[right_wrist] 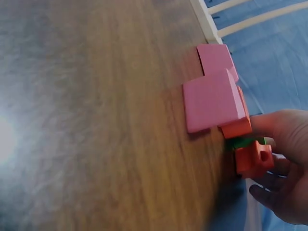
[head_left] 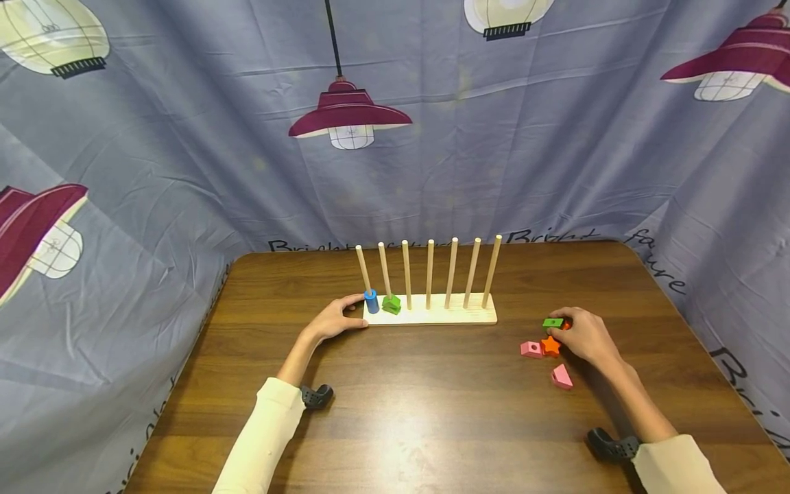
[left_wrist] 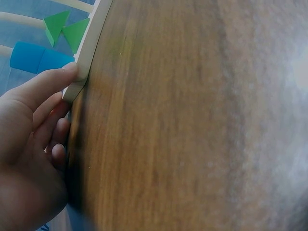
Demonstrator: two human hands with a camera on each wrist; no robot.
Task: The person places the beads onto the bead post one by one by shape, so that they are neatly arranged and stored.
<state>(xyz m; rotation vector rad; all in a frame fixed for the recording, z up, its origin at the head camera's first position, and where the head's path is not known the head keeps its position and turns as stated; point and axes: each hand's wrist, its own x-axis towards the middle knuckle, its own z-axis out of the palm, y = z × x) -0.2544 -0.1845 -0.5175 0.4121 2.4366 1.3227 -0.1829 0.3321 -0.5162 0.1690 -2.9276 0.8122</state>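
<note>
My left hand [head_left: 336,318] grips the left end of a wooden peg board [head_left: 432,317], thumb at the front edge and fingers behind. Blue cylinders [head_left: 371,302] sit stacked on its first peg. Green triangular blocks [head_left: 391,304] are on the second peg. To the right of the board, my right hand [head_left: 583,334] pinches a green block [head_left: 552,322] between thumb and fingers. In the right wrist view that block is mostly hidden behind an orange block [right_wrist: 254,160]. An orange star [head_left: 551,346] lies just below the hand.
A pink block with a hole [head_left: 531,349] touches the star's left side. Another pink block [head_left: 561,377] lies nearer the front. Several bare pegs [head_left: 430,274] stand along the board. The brown wooden table [head_left: 420,412] ends at a blue-grey printed curtain [head_left: 432,178].
</note>
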